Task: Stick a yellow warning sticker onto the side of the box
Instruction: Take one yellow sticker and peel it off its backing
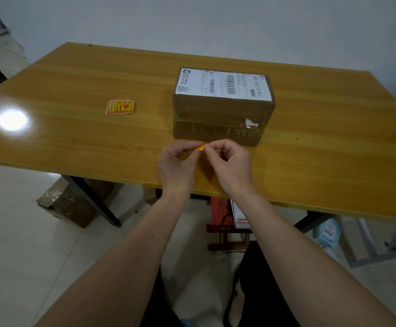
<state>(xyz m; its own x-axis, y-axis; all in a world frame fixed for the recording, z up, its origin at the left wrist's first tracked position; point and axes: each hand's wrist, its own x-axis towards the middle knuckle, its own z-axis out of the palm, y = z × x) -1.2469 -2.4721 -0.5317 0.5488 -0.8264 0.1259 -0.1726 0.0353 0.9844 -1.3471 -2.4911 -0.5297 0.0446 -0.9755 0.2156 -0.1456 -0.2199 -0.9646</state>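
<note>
A brown cardboard box (218, 119) with a white shipping label on top stands in the middle of the wooden table (74, 79). Its taped near side faces me. Just in front of that side, my left hand (175, 164) and my right hand (230, 161) pinch one yellow warning sticker (202, 147) between their fingertips. The sticker is seen nearly edge-on, a little above the table and close to the box's bottom edge. A small pile of more yellow stickers (121, 107) lies to the left of the box.
A bright lamp reflection (11, 120) glares on the table's left part. Under the table are cardboard boxes (72, 201), a red crate (220, 215) and black table legs (93, 199). A grey wall stands behind the table.
</note>
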